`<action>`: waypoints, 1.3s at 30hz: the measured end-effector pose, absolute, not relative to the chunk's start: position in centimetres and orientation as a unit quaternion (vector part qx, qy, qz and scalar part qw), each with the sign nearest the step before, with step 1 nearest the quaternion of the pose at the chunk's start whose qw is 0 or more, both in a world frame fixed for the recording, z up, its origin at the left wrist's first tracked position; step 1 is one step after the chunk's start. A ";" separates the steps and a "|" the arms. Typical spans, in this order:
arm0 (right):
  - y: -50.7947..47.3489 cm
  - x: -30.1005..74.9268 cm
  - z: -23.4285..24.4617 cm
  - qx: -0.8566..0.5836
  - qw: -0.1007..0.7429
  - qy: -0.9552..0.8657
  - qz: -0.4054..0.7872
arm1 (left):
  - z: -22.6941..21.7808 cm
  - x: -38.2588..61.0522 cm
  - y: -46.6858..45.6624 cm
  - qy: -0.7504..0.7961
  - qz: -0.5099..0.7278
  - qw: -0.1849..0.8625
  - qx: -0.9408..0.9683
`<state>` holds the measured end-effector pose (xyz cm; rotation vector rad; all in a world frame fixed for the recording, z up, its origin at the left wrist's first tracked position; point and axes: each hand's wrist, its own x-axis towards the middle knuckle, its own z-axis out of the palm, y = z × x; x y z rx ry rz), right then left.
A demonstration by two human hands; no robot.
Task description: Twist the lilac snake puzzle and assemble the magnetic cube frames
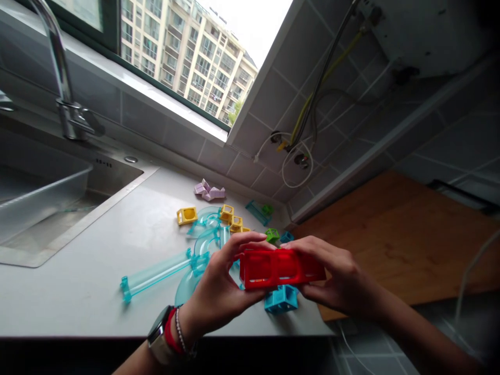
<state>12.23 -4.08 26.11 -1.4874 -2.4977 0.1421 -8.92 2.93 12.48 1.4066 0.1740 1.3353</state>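
Far left, sink and tap, well apart from the pieces. On the surface: long clear tube, yellow cube, curved tracks, purple bits by the wall. Held above these, red block, level, pinched from both ends, probably to keep it steady. Left hand closed on its left end, thumb below; right hand closed on its right end. Blue cube just beneath, partly hidden. Wooden board at right.
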 end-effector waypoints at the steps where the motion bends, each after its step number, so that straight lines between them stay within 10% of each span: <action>1: -4.2 12.3 26.1 -0.507 0.111 -0.853 0.048 | 12.4 -8.8 2.7 0.074 0.566 0.567 0.594; 31: -2.8 13.0 25.3 -0.509 0.104 -0.851 0.077 | 10.7 -7.5 2.8 0.044 0.527 0.711 0.463; 39: 0.5 15.9 23.7 -0.535 0.031 -0.843 0.037 | 9.6 -6.9 3.8 0.246 0.524 0.508 0.638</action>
